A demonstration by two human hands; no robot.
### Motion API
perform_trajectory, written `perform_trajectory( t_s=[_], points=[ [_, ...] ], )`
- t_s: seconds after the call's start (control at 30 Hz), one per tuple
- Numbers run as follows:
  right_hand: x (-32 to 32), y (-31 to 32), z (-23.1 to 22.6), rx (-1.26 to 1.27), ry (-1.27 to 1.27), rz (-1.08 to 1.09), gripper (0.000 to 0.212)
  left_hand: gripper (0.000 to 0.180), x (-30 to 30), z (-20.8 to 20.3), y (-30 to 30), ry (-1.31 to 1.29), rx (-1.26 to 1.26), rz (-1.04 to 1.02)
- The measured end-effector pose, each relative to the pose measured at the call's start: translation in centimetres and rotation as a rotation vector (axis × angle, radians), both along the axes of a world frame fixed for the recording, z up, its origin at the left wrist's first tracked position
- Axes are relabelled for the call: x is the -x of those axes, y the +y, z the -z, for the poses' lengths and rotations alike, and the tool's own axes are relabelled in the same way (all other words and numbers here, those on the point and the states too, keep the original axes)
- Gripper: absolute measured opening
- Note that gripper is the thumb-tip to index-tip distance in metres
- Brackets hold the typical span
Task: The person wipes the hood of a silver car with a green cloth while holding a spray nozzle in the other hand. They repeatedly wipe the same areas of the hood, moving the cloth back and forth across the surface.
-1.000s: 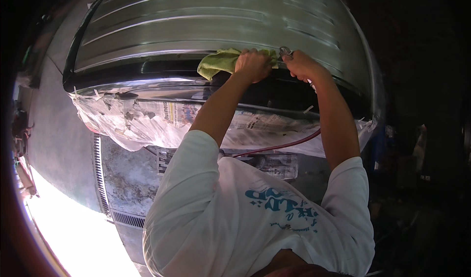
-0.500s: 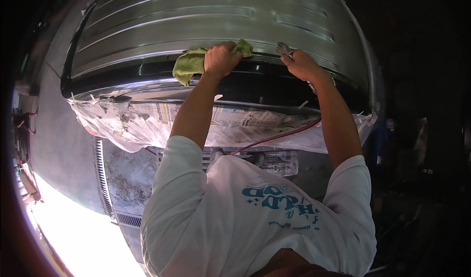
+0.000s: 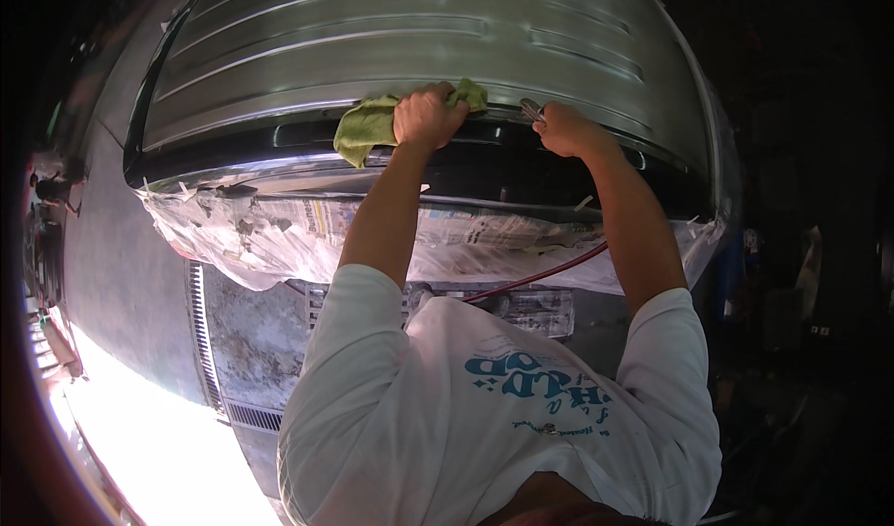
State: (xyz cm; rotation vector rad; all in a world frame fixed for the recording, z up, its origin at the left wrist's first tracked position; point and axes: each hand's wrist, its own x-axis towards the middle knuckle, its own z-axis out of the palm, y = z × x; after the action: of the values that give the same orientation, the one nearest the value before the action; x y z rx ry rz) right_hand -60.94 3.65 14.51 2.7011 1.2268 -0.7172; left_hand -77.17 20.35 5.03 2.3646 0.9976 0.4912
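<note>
Bunched under my left hand (image 3: pixel 428 116) is a green cloth (image 3: pixel 365 131), its loose ends spreading on both sides. The hand presses it against the front edge of a ribbed grey vehicle roof (image 3: pixel 372 56), where a glossy black band (image 3: pixel 298 135) runs along. To the right, my right hand (image 3: pixel 570 129) is closed around a silver metal air gun (image 3: pixel 532 110) whose tip points left over the roof edge. Most of the tool is hidden by my fingers. A red hose (image 3: pixel 549 270) rises toward my right forearm, and its upper end is out of sight.
Newspaper and clear plastic masking (image 3: pixel 298 219) hang below the black band, held by bits of tape. A slatted metal step (image 3: pixel 535 312) lies near my feet. Drain grating (image 3: pixel 200 330) crosses the concrete floor. Another person (image 3: pixel 58 188) is at the far left.
My right hand has turned and shifted slightly, so the air gun's tip sits lower. My left hand stays on the cloth in nearly the same spot. The whole view has shifted slightly.
</note>
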Motion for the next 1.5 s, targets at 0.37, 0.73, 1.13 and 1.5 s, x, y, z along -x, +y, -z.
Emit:
perform_trajectory(
  t_s=[0.37,0.73,1.13,1.5],
  points=[
    [2.9,-1.2,3.0,-0.358,0.008,-0.084,0.037,0.038,-0.1,1.1,-0.1,-0.044,-0.125,0.026],
    [-3.4,-8.1,2.2,-0.276,0.044,0.215,0.039,0.03,-6.7,1.4,-4.0,-0.014,-0.238,0.53],
    [-10.8,-20.4,0.8,-0.404,0.18,0.607,0.048,0.031,-21.6,0.6,-17.7,0.167,-0.159,0.608],
    [-6.4,-18.0,-0.9,-0.506,0.335,0.424,0.052,0.046,-16.1,0.9,-16.5,-0.067,-0.429,0.598]
  ],
)
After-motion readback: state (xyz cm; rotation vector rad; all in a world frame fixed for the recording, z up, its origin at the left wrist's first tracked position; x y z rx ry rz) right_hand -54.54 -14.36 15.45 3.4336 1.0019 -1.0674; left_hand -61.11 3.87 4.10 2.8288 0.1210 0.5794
